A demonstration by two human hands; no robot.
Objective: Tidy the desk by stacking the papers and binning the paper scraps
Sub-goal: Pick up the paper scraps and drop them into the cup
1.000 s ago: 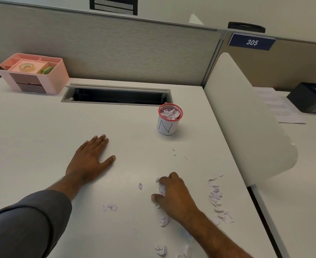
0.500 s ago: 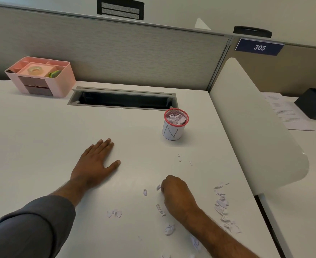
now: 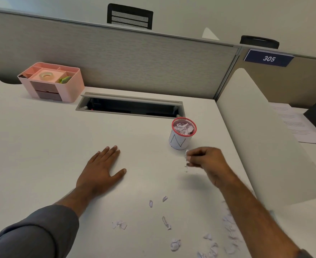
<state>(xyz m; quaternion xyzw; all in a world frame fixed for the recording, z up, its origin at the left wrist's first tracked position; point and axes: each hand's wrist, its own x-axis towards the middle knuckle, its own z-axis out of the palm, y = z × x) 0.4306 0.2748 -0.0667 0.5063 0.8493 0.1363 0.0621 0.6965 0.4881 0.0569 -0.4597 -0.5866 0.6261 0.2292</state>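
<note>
Since the earlier frame the right hand (image 3: 206,161) has risen off the bench (image 3: 41,155) and travelled toward the red-rimmed cup (image 3: 182,134), now just beside it and short of the rim, fingers curled and pinching a small paper scrap (image 3: 187,157). The left hand (image 3: 102,170) remains flat, fingers spread, on the bench. Loose scraps (image 3: 165,222) lie scattered on the near bench. Risks noted: the cup appears nearly full, so added pieces may spill over; the hand is blurred with speed and could clip and topple the light cup; an early release would drop fragments short.
</note>
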